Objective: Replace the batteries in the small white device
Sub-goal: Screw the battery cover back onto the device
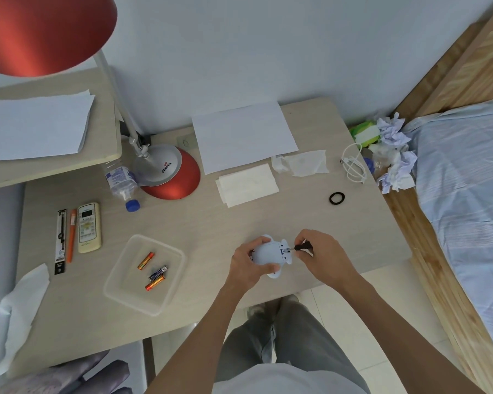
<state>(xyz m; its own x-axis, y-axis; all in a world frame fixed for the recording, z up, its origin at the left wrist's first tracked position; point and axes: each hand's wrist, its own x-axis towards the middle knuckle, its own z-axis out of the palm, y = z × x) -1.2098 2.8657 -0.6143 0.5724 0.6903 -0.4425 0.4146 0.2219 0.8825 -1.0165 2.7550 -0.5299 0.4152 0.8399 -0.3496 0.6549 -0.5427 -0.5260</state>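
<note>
Near the front edge of the pale wooden desk [211,223], the left hand [246,265] grips a small rounded white plastic device [268,251]. The right hand [325,257] pinches a short black-handled screwdriver [302,246], its tip at the device's right end. Left of them, a clear plastic tray [111,291] holds three batteries [154,273].

left grip [246,264] curled, right grip [323,257] pinching

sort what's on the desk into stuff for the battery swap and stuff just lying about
For the job: white device in the left hand, screwdriver in the right hand, three batteries in the clear tray.
Lying about: remote, lamp, water bottle, black ring, white cable, tissues.
</note>
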